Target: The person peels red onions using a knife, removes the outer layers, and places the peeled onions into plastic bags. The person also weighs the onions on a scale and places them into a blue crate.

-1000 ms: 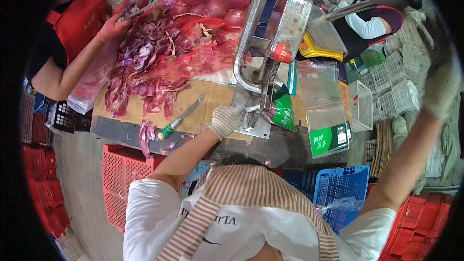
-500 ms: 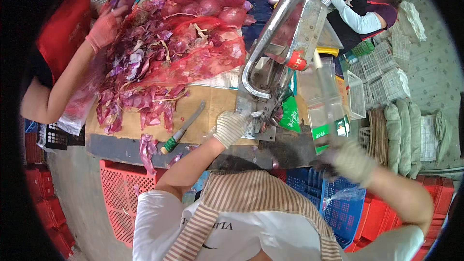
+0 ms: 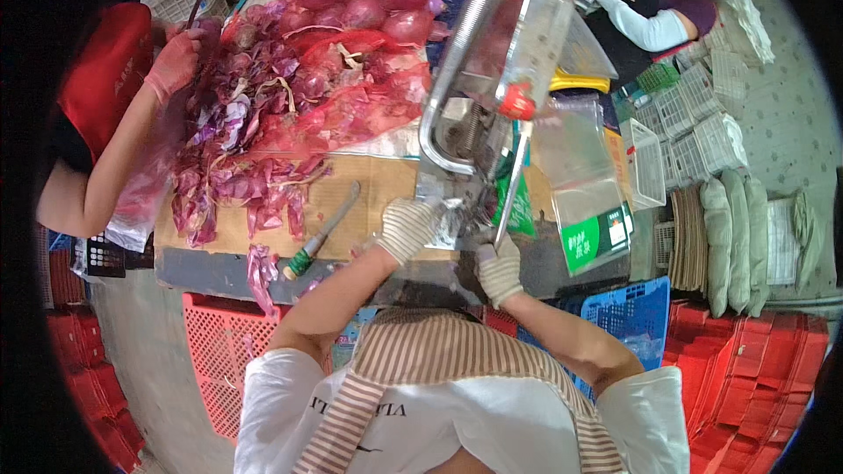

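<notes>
Both my hands wear whitish knit gloves. My left hand is closed on a crumpled piece of clear plastic bag at the base of a metal bench-top lever machine. Fingers of my right hand wrap round the lower end of the machine's metal lever, close to the table's front edge. Just behind the lever shows a green-printed bag, partly hidden by the machine. Left of my left hand lies a knife with a green-wrapped handle and a pale curved blade.
Red onions in red mesh and loose onion skins cover the table's left. Flat clear bags with green print lie right. A co-worker's gloved hand is at left; another person works far right. Blue crate below.
My right hand has swung left from beyond the table's right front, drawing the lever in toward my body. My left hand stays at the machine's base, shifted slightly left with the whole view.
</notes>
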`<state>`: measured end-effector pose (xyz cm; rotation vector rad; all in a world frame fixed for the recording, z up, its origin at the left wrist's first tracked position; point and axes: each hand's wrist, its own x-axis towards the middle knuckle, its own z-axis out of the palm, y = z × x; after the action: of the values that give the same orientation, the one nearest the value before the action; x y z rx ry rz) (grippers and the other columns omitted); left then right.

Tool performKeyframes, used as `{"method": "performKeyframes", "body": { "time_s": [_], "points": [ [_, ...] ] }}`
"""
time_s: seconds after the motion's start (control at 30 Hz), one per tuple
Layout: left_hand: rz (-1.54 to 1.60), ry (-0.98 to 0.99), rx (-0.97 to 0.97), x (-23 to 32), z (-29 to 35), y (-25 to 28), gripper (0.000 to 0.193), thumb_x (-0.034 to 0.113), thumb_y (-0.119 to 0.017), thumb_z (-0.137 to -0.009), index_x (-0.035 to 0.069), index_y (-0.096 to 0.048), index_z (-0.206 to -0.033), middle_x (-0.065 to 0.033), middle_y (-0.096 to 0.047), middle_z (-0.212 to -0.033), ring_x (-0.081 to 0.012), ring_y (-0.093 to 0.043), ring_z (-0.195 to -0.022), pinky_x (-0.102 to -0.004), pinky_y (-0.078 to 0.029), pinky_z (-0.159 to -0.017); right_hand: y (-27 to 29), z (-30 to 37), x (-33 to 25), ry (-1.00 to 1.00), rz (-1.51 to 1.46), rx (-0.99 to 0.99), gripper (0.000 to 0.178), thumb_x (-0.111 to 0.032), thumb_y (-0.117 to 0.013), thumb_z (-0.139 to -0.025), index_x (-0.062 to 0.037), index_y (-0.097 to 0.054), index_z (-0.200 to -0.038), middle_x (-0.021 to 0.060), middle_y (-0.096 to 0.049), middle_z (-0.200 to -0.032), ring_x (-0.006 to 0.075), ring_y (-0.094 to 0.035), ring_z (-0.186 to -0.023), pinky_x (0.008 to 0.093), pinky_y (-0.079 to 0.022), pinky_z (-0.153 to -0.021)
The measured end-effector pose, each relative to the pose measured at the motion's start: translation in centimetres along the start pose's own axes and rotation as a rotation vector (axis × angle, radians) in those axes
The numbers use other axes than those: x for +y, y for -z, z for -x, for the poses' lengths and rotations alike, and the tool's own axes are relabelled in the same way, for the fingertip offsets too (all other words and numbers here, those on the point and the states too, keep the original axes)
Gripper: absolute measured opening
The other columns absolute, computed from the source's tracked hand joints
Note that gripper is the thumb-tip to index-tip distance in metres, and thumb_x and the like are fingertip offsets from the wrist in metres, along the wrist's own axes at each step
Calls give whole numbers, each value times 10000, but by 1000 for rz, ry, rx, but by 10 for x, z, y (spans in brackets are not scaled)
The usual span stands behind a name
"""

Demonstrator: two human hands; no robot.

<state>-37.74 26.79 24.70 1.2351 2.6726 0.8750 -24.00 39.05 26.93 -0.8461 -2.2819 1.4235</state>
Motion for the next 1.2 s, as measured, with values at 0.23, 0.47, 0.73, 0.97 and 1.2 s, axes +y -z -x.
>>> {"method": "performKeyframes", "body": {
  "time_s": [0.23, 0.47, 0.73, 0.97, 1.2],
  "points": [
    [302, 131, 17, 16, 4, 19, 295, 268, -559, -825, 83, -603, -1050, -179, -622, -747, -320, -608, -705, -394, -468, -629, 77, 13, -95, -315, -551, -527, 172, -154, -577, -771, -18, -529, -864, 56, -548, -607, 130, -527, -455, 249, -434, -391],
    [603, 360, 108, 53, 5, 28, 378, 379, -582, -835, 15, -645, -910, -147, -613, -697, -206, -540, -607, -312, -435, -612, 181, -22, -178, 174, -611, -165, 288, -342, -587, -827, -56, -593, -856, 33, -558, -620, 104, -543, -553, 219, -421, -503],
    [548, 173, 81, 96, 13, 40, 235, 247, -559, -846, 38, -640, -914, -74, -561, -670, -139, -505, -627, -292, -424, -606, 104, -25, -17, 624, 435, 5, 404, -201, -655, -685, -82, -576, -1063, 146, -579, -1014, 319, -522, -980, 416, -402, -885],
    [521, -118, 28, 164, 14, 36, 199, 192, -561, -839, 14, -625, -901, -58, -574, -753, -117, -527, -729, -286, -433, -661, 106, -23, -10, 734, 377, -139, 260, -97, -567, -730, -108, -583, -989, 115, -589, -979, 302, -538, -940, 414, -426, -818],
    [917, -198, -97, 211, 5, 80, 179, 150, -532, -849, 6, -580, -945, -127, -597, -845, -213, -580, -779, -301, -459, -706, 210, 21, -40, 628, 272, -141, 181, -175, -575, -762, -43, -586, -886, 143, -595, -793, 319, -576, -731, 381, -458, -667]
  ]
}}
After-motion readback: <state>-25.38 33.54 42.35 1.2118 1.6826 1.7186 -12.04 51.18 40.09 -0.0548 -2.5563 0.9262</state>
